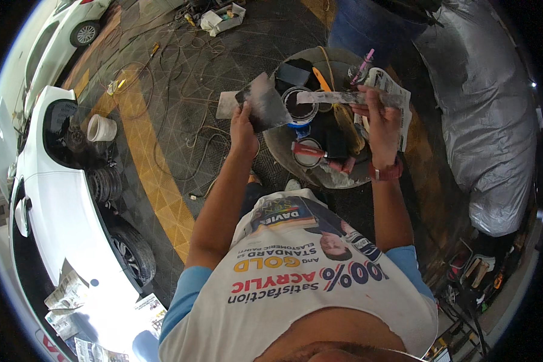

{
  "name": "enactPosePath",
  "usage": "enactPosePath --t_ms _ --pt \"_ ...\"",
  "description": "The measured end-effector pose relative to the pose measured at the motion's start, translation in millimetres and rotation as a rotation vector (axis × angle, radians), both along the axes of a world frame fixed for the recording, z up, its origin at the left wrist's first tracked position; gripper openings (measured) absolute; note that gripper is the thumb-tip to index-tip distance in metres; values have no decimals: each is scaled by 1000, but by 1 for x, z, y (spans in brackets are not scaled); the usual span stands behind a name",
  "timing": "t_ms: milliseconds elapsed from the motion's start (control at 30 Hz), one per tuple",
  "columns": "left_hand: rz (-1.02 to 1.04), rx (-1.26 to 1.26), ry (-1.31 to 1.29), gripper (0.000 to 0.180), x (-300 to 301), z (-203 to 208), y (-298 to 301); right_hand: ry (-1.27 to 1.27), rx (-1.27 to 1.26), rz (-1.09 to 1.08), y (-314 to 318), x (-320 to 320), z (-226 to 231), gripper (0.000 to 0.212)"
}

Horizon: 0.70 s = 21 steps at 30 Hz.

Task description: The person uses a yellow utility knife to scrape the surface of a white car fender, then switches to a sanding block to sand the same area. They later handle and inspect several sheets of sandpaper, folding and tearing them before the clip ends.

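My left hand (pixel 242 134) is closed on the lower edge of a flat, smeared grey plate (pixel 265 104), tilted in the air left of a round work stand. A lighter flat piece (pixel 227 105) shows beside the plate; I cannot tell if it is part of it. My right hand (pixel 382 123), with a red band at the wrist, grips a long flat spatula (pixel 335 97) smeared with pale grey. The spatula's far end lies over an open can (pixel 300 112) of dark content. Near the can are an orange-handled tool (pixel 321 78) and a dark block (pixel 336 142).
The round stand (pixel 277 158) also carries a red-and-white tin (pixel 308 152) and newspaper (pixel 400 90). A blue drum (pixel 368 27) and silver-covered bulk (pixel 489 120) stand beyond and right. Left is a white car (pixel 66 151) with a white bucket (pixel 102 128); hoses (pixel 193 139) cross the floor.
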State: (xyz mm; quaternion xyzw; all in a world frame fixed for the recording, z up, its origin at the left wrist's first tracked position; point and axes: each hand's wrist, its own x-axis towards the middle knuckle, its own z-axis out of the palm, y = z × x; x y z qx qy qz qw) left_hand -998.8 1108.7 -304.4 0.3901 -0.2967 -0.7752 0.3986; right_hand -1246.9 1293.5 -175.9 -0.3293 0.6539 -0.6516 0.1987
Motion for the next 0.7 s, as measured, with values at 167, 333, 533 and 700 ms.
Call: enactPosePath --t_ms 167,333,533,700 --pt "-38 -165 -138 47 -17 8 2 72 -113 -4 28 15 26 28" --pt "11 -156 -268 67 -37 18 4 413 -104 63 61 34 40 21" --pt "-90 -45 -58 44 -41 57 0 768 -181 338 69 55 35 24" --pt "-130 -26 -50 31 -40 70 -1 1004 -183 406 81 53 15 27"
